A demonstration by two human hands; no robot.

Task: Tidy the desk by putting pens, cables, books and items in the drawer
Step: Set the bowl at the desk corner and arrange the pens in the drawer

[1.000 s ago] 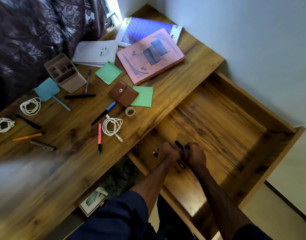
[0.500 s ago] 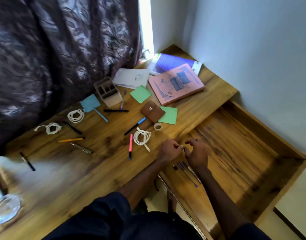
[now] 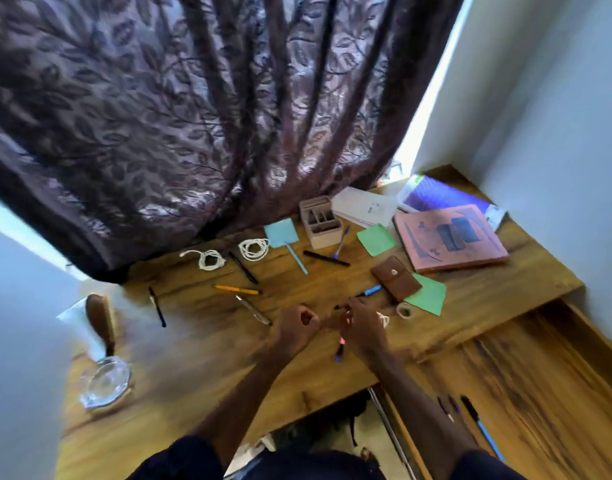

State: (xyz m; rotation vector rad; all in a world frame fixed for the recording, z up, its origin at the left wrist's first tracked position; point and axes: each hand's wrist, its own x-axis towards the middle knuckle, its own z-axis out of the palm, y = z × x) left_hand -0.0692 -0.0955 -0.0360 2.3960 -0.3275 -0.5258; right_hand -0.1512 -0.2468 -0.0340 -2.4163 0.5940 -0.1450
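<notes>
Wooden desk, left hand fisted, right hand over pink pen

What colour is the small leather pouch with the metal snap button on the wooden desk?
The small leather pouch is brown; the head view shows it best.

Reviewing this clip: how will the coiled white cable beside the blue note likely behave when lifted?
The coiled white cable lies in loose, thin loops, so it probably flops and may uncoil when lifted. Being so thin, it is likely light.
</notes>
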